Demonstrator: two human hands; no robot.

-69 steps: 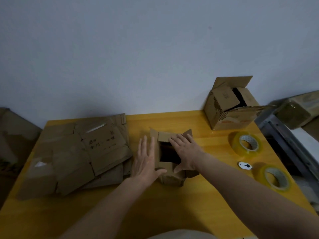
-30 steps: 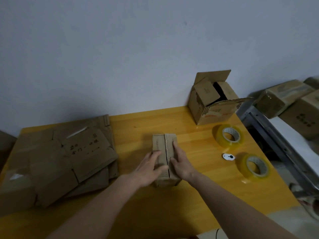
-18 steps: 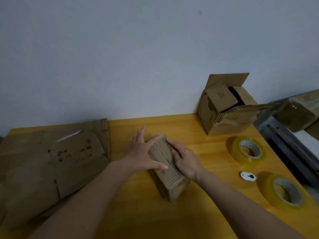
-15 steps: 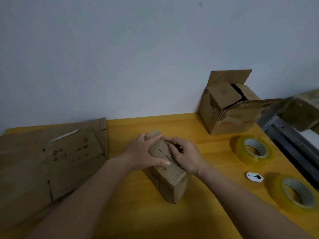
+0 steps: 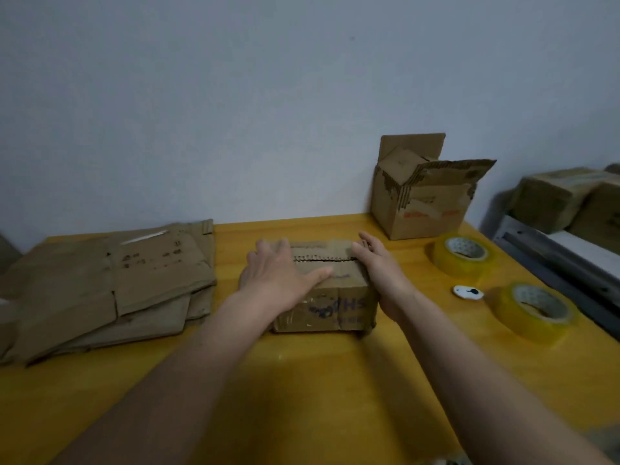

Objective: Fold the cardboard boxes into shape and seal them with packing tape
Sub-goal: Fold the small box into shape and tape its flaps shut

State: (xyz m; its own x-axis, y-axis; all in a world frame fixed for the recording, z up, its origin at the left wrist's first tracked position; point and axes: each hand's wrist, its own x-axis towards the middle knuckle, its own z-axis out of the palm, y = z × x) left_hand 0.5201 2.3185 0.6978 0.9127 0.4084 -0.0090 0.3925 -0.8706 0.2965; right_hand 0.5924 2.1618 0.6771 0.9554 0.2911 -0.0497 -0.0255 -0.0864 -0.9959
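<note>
Pressing box [image 5: 330, 286] flaps flat mid-bench: left hand [image 5: 281, 276] spread on top, right hand [image 5: 379, 266] cupping its right end. Seam runs left-right; tape rolls [image 5: 464, 255] lie nearer right hand.

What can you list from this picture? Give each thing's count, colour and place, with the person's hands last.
small box: 1, brown, table centre, flaps closed
flat boxes: a stack, brown, table left
open box: 1, brown, far right by the wall
tape rolls: 2, yellowish clear, table right
small tool: 1, white, between the rolls
taped boxes: at least 2, brown, on a rack beyond the table's right edge
table: 1, yellow
left hand: flat on the small box's top
right hand: against its right end
</note>
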